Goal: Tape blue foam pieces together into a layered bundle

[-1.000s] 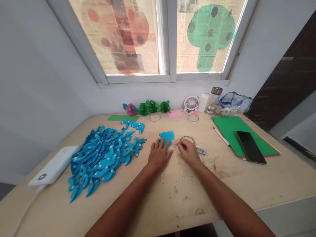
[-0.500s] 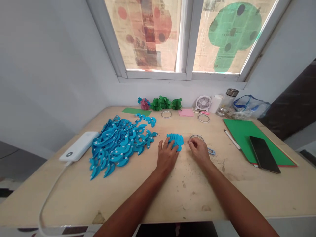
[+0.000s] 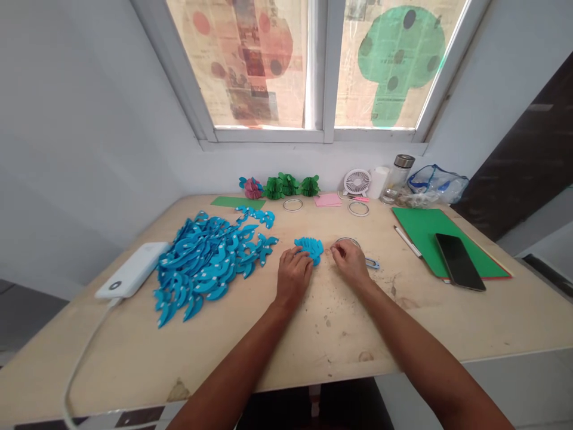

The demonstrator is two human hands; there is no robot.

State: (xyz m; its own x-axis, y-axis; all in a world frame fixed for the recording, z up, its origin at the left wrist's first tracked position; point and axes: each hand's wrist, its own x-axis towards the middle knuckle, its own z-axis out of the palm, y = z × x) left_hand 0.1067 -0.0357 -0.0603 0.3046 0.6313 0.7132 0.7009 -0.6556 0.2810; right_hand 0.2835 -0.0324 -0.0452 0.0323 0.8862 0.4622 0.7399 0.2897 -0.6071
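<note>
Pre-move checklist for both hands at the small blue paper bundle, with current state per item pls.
1. Left hand on the small blue paper bundle: ok, fingertips touch its near edge.
2. Left hand gripping the bundle: cannot tell, palm faces down.
3. Right hand holding something: cannot tell, fingers curled and tips hidden.
4. Bundle apart from the pile of blue cut-outs: ok, bare table shows between them.
5. Tape ring and blue-handled tool near the right hand: ok, the ring is partly hidden behind it.
6. Phone away from both hands: ok, it lies on the green sheet.
</note>
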